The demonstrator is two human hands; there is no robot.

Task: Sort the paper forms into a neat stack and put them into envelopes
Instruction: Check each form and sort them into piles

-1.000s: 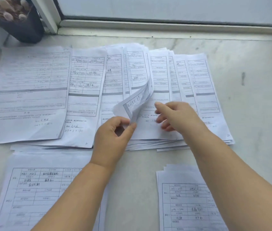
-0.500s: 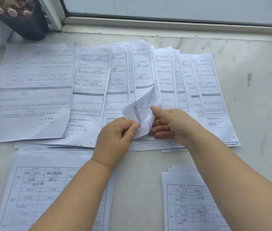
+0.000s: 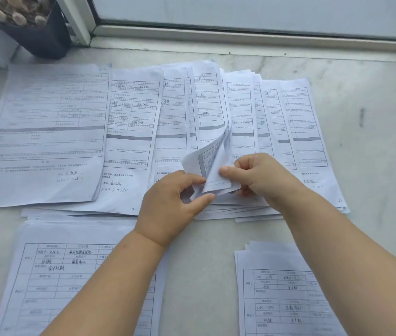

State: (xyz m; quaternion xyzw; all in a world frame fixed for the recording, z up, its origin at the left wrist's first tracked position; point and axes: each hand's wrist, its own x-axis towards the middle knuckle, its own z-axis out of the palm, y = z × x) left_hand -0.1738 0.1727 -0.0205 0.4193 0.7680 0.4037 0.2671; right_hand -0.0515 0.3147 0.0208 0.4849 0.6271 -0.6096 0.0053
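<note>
Printed paper forms (image 3: 129, 132) lie fanned out in an overlapping row across the pale marble sill. In the middle of the fan, the lower corners of a few sheets (image 3: 212, 163) are curled up. My left hand (image 3: 170, 204) pinches those lifted corners from below between thumb and fingers. My right hand (image 3: 260, 178) pinches the same curled sheets from the right, thumb on top. Two more stacks of forms lie nearer me: one at the lower left (image 3: 71, 282), one at the lower right (image 3: 282, 294). No envelope is in view.
A dark pot (image 3: 34, 37) with pale dried stems stands at the back left corner. The window frame (image 3: 240, 37) runs along the back. Bare marble (image 3: 374, 146) lies to the right of the fan and between the two near stacks.
My right hand has moved from resting on the fan to pinching the curled corners. The lifted sheets have bent further toward me. The left hand keeps its hold.
</note>
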